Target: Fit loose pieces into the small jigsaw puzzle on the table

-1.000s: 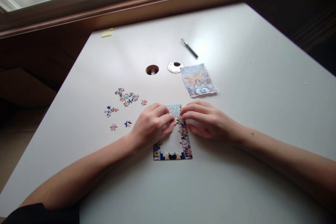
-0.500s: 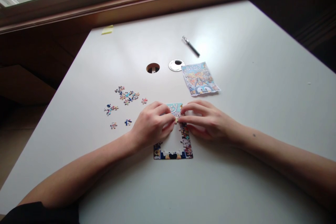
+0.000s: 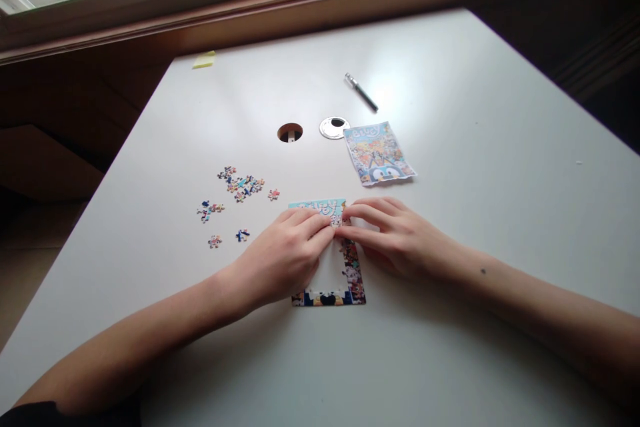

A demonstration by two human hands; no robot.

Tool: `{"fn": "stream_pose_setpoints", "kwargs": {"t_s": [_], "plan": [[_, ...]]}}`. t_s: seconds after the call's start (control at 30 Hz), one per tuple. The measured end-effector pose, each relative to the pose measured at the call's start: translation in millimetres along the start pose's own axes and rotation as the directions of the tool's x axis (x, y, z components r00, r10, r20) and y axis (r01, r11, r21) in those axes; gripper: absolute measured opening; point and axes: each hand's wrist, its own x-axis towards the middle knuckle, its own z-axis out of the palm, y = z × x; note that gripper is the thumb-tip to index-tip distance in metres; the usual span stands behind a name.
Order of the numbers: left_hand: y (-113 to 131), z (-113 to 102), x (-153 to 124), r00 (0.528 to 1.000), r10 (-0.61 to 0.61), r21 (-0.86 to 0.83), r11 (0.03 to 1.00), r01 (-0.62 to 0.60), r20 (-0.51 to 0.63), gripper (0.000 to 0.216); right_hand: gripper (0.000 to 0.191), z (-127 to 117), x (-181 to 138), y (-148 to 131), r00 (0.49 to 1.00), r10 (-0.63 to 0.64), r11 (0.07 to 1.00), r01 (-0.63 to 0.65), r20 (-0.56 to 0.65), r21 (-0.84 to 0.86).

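Note:
A partly assembled jigsaw puzzle (image 3: 353, 260) lies flat on the white table, its printed border surrounding a white middle. My left hand (image 3: 287, 247) rests over its left side, fingers closed together in a pinch at the upper inner edge. A small puzzle piece appears to be under those fingertips, mostly hidden. From the right comes my right hand (image 3: 400, 230), fingers bent and apart, one fingertip meeting the left fingers at that spot and another touching the puzzle's upper right border. Loose puzzle pieces (image 3: 246, 187) lie in small groups left of the puzzle.
Behind the puzzle is a printed picture sheet (image 3: 379, 153) with curled edges. A round metal cover (image 3: 333, 127) lies beside a cable hole (image 3: 290, 133). Farther back is a dark marker (image 3: 362, 93). Yellow tape (image 3: 204, 60) marks the far left table corner, near a window.
My left hand has shifted slightly down, baring more of the puzzle's top edge. The yellowish piece seen between the fingertips is now mostly covered. The view has tilted a little.

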Motion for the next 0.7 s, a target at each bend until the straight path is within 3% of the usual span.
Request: {"fn": "stream_pose_setpoints", "kwargs": {"t_s": [0.17, 0.4, 0.5, 0.7], "plan": [[-4.8, 3.3, -1.7, 0.999, -0.015, -0.005, 1.000, 0.014, -0.029, 0.033, 0.040, 0.7, -0.1, -1.8, 1.000, 0.019, 1.000, -0.019, 0.009, -0.013], [-12.8, 23.4, -0.9, 0.979, -0.089, -0.050, 0.995, 0.081, -0.184, 0.019, 0.042, 3.2, -1.3, 0.7, 0.999, 0.023, 1.000, -0.023, 0.023, -0.009], [-11.6, 20.0, -3.1, 0.985, -0.047, -0.007, 0.999, 0.046, -0.165, 0.025, 0.047, 4.0, -1.2, 1.1, 0.999, 0.033, 0.999, -0.033, 0.009, 0.010], [-6.8, 11.2, -4.2, 0.995, -0.021, 0.069, 0.997, 0.027, -0.093, 0.024, 0.040, 3.2, -0.5, 0.8, 0.999, 0.027, 1.000, -0.026, 0.031, -0.013]]}}
